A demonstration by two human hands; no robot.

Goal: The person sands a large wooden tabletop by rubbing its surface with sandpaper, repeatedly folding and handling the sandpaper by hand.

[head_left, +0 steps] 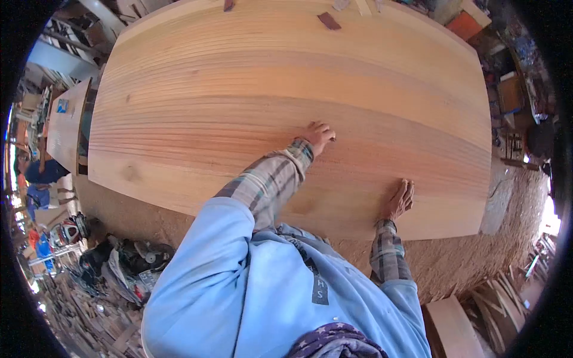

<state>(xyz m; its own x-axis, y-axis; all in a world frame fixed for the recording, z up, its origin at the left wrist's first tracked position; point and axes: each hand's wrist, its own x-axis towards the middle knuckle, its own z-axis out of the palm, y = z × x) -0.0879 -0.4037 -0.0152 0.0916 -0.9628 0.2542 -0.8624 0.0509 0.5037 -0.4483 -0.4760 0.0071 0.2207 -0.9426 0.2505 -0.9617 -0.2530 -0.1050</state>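
Note:
A large wooden panel point(239, 113) with striped grain spans the view. My left hand point(319, 136) rests on it near the middle, its fingers curled over something small and dark that is mostly hidden under them. Nearer the panel's front edge, on the right, my right hand point(401, 200) lies on the wood, fingers extended and slightly bent, with nothing visible in them. A brown torn scrap point(329, 21) lies at the panel's far side, and another small brown piece point(228, 5) is to its left.
Power tools and bags point(128, 262) lie on the ground at lower left, beside wood scraps. A smaller board point(67, 128) stands left of the panel. Another person point(45, 173) is partly visible at far left. Wood pieces point(456, 325) lie at lower right, near sawdust-covered ground point(444, 262).

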